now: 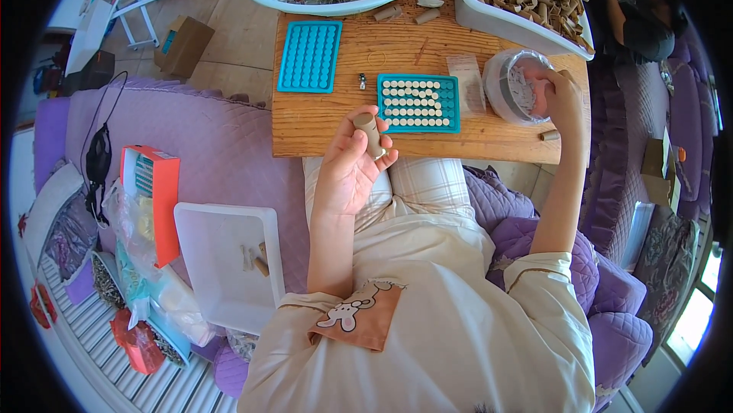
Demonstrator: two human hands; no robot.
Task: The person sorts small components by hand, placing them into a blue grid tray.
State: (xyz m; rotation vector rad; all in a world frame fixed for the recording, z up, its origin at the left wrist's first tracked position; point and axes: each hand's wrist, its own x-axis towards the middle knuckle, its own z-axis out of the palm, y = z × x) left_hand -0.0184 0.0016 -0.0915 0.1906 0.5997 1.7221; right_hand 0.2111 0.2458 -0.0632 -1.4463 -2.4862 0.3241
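Note:
In my left hand [347, 157] I grip a short brown cardboard tube [367, 130], held nearly upright in front of the table edge. Something small and white shows at its lower end. My right hand [563, 98] reaches over the rim of a clear round tub [500, 88] at the table's right side. White bits and something pink lie in the tub; my right fingertips are hidden there. Just beyond my left hand lies a teal tray [418, 128] with rows of small round white pieces, several slots at its right bare. An unfilled blue slotted tray [309, 56] rests farther left.
On the wooden table [351, 127] stand a basin [321, 8] of shiny scraps and a white bin [527, 35] of brown tubes. A loose tube [549, 136] lies near the right front edge. A white box [227, 275] sits left of me. Another person [645, 27] is far right.

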